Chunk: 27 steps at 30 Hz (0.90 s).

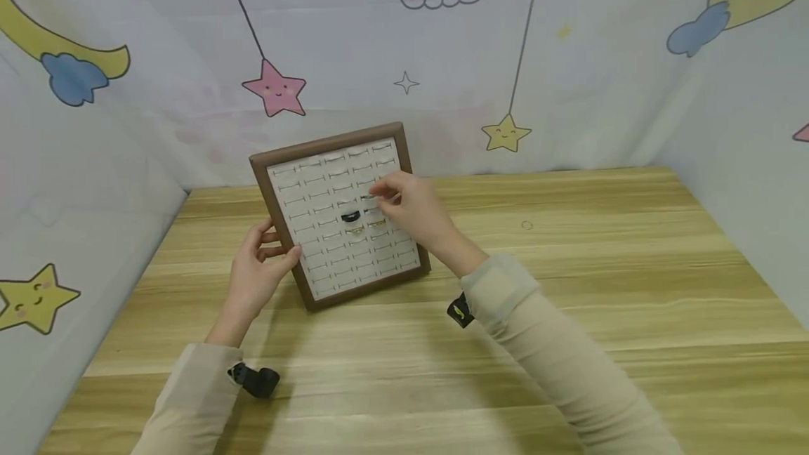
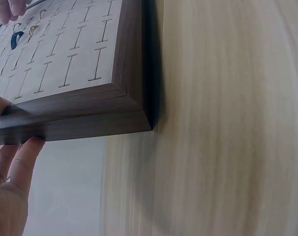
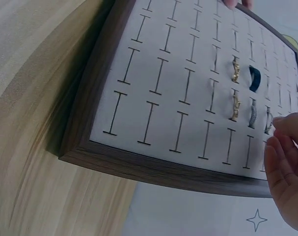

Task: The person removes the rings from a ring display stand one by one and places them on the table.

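Observation:
A brown-framed ring display board (image 1: 357, 258) stands tilted on the table, its white face lined with slots. My left hand (image 1: 255, 272) grips its left edge, thumb in front and fingers behind. My right hand (image 1: 417, 209) is at the board's face, thumb and forefinger pinching at a silver ring (image 3: 269, 120) in a slot; the fingertips partly hide the contact. Another silver ring (image 3: 253, 113) sits beside it. A black ring (image 1: 350, 216), a gold ring (image 1: 356, 229) and a second gold ring (image 1: 377, 223) are also held in slots nearby.
A thin ring (image 1: 527, 225) lies on the wooden table (image 1: 600, 265), right of the board. Behind the table hangs a pale cloth (image 1: 354, 55) printed with stars and moons. A black wrist camera (image 1: 254, 379) is strapped at the left sleeve.

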Motion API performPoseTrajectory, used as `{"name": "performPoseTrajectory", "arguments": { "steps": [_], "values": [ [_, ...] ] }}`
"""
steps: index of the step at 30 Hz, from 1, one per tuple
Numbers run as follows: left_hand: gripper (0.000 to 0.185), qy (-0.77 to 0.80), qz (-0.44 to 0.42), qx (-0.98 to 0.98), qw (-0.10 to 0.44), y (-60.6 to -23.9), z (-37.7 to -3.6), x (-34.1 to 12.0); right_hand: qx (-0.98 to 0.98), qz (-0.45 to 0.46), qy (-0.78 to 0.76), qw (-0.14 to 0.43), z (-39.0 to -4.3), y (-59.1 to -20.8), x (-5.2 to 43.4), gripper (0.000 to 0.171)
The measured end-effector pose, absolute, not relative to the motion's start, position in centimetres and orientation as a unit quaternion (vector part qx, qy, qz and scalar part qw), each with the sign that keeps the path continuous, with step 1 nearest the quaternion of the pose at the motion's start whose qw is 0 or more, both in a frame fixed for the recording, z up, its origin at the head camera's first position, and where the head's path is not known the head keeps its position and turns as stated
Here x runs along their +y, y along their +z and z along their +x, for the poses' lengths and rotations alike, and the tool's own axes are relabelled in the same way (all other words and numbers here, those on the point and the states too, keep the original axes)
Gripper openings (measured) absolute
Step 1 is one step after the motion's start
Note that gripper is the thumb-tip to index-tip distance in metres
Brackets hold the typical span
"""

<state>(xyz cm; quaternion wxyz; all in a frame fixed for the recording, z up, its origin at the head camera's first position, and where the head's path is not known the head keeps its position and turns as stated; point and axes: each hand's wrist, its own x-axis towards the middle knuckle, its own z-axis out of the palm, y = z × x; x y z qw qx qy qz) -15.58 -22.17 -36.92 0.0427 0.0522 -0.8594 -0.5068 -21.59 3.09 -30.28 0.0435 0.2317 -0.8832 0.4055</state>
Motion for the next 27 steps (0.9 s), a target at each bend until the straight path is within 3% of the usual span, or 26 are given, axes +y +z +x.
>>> {"name": "performPoseTrajectory", "arguments": {
  "steps": [22,27],
  "values": [
    [0.070,-0.512,0.044,-0.857,0.042,-37.0,-15.6,-22.2,-0.897,0.233,0.359,0.114,-22.2,-31.6,1.7,0.009],
    [0.070,-0.513,0.045,-0.856,0.042,-36.9,-15.5,-22.1,-0.890,0.233,0.380,0.100,-22.4,-31.6,1.9,0.009]
  ]
}}
